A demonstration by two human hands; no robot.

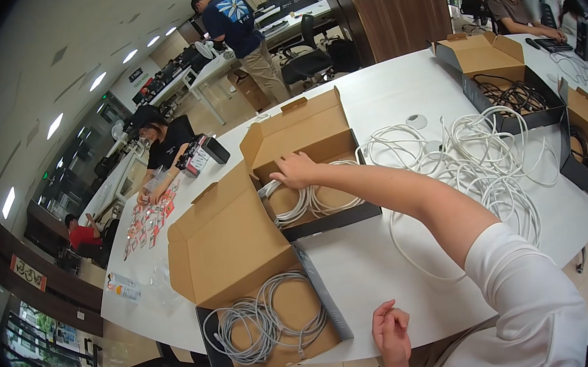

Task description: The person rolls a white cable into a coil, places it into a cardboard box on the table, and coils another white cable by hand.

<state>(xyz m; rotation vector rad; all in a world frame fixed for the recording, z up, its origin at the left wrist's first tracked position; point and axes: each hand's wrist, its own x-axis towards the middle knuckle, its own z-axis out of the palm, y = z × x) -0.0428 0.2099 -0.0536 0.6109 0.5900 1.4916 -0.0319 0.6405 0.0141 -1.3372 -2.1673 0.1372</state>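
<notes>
My right hand reaches across to the upper left corner of an open cardboard box, its fingers apart at the box edge. Below that hand, coiled white cable lies inside the box. My left hand is low in the view near the table's front edge, fingers curled in, with nothing visible in them. To its left stands another open box with coiled grey cables in it. Loose white cables are heaped on the table, partly behind my right forearm.
Boxes of black cables stand on the white table at the right. Across the table, a person handles small red and white packets beside dark boxes. Another person stands farther back; others sit at the upper right.
</notes>
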